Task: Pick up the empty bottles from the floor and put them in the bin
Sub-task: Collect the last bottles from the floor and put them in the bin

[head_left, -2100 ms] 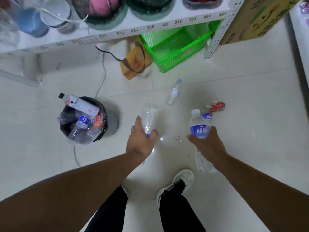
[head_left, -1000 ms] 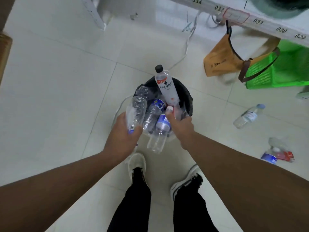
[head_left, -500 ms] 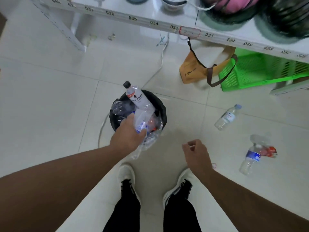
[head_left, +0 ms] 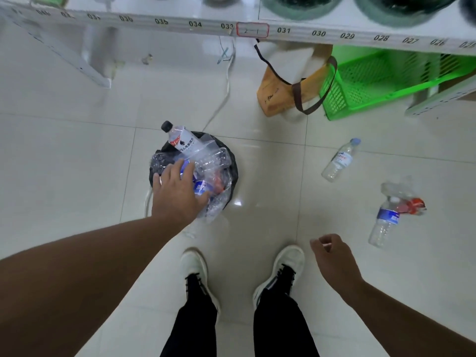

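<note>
**Settling the load on an overfull bin**

The left hand (head_left: 177,191) lies spread, fingers straight, over the heap of clear bottles in the bin (head_left: 233,173); it grips nothing, and whether the palm presses the pile or only hovers just above it I cannot tell. The right hand (head_left: 332,256) hangs loosely curled and empty above the floor (head_left: 77,155), just beside the right shoe (head_left: 283,269).

The bin is heaped past its rim. A black-capped bottle (head_left: 181,140) leans out over the far edge and another plastic bottle overhangs the near edge. To do this step well, I would press down flat and evenly with the palm so the crushed bottles bed in, and steady the leaning bottle rather than knock it off.

Three bottles remain on the floor to the right of the bin: a pale-capped one (head_left: 339,159) near the green basket (head_left: 386,81), and further right a blue-labelled one (head_left: 385,222) touching a crumpled one with a red label (head_left: 401,194).

Half a second ago the left hand gripped a clear bottle at the bin; now it has let go and opened. The right hand has stayed empty.
</note>
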Tool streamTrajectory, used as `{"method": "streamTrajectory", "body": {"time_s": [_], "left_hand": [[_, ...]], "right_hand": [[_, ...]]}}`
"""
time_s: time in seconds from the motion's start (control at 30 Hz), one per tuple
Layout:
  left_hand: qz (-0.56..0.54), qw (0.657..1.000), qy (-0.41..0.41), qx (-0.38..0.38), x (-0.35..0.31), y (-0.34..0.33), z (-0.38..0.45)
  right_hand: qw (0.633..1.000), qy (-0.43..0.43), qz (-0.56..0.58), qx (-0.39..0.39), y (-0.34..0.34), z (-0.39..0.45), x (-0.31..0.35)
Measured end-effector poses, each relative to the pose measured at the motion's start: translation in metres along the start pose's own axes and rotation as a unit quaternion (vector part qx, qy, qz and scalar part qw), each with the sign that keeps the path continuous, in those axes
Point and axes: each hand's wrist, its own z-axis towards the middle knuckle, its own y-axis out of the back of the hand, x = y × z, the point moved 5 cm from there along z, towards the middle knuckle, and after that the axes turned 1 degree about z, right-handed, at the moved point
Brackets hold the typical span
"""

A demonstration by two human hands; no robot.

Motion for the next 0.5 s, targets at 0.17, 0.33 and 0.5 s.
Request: {"method": "streamTrajectory", "body": {"time_s": [0.17, 0.33, 0.5], "left_hand": [[-0.03, 0.999, -0.024, 0.008, -0.003, 0.008, -0.012], [-0.056, 0.996, -0.056, 0.038, -0.029, 0.008, -0.03], [-0.056, 0.986, -0.134, 0.075, -0.067, 0.008, -0.043]], "right_hand": [[0.999, 0.028, 0.013, 0.015, 0.009, -0.004, 0.014], [0.999, 0.021, 0.041, 0.028, 0.022, -0.015, 0.019], [0.996, -0.011, 0.084, 0.02, 0.029, -0.032, 0.009]]}}
